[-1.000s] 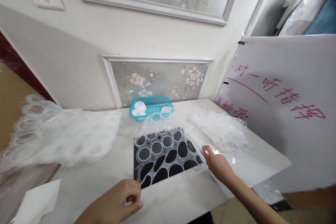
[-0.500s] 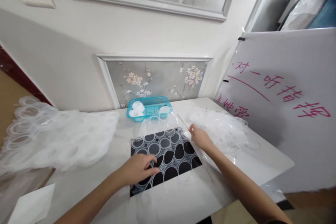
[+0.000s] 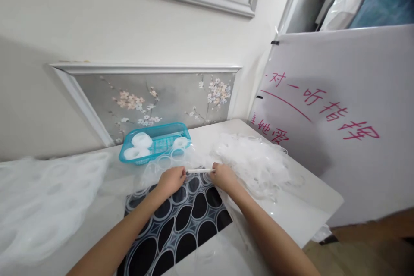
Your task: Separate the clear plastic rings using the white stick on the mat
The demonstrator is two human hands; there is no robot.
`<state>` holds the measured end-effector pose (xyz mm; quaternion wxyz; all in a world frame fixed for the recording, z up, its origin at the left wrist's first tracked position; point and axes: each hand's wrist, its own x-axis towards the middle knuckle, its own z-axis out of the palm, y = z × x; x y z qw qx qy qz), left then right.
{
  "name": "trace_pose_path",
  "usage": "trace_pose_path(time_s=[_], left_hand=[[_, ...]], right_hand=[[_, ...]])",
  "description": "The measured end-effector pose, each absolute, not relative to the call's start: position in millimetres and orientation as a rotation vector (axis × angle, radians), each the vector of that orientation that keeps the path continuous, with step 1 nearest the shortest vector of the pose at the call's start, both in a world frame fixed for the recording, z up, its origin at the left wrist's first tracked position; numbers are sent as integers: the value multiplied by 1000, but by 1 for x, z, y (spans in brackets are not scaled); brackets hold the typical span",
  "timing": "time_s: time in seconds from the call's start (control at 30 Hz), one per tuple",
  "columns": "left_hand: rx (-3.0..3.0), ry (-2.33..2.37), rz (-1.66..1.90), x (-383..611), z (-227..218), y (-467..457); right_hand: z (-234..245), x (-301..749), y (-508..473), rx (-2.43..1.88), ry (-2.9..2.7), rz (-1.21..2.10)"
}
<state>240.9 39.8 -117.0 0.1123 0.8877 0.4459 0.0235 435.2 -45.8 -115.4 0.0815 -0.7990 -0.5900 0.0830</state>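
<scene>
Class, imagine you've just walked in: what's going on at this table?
A person's left hand and right hand hold a thin white strip between them, at the far edge of a black sheet showing pale ring outlines. Behind stands a blue basket with white pieces inside; crumpled clear plastic lies to the right.

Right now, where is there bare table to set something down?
The tabletop looks bare at its right corner, outside the translucent plastic heap, and in a small gap at the back between that heap and the teal basket. Crowded: the black mat, with left hand and right hand at its far edge.
</scene>
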Motion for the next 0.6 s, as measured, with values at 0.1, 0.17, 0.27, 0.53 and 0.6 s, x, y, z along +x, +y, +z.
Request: trace_pose_path(time_s=[0.1, 0.17, 0.27, 0.53, 0.6], left_hand=[[2603, 1320, 48, 238, -116, 43], [2612, 1283, 37, 238, -115, 44], [2631, 1226, 12, 241, -113, 44], [2658, 1235, 110, 258, -82, 46], [2683, 1226, 209, 274, -64, 46]], right_hand=[[-111, 447, -48, -2329, -1663, 287], [-109, 450, -52, -2229, -1665, 300], [-110, 445, -57, -2135, -1788, 272], [-121, 431, -50, -2228, -1919, 101], [-121, 435, -48, -2200, -1880, 96]])
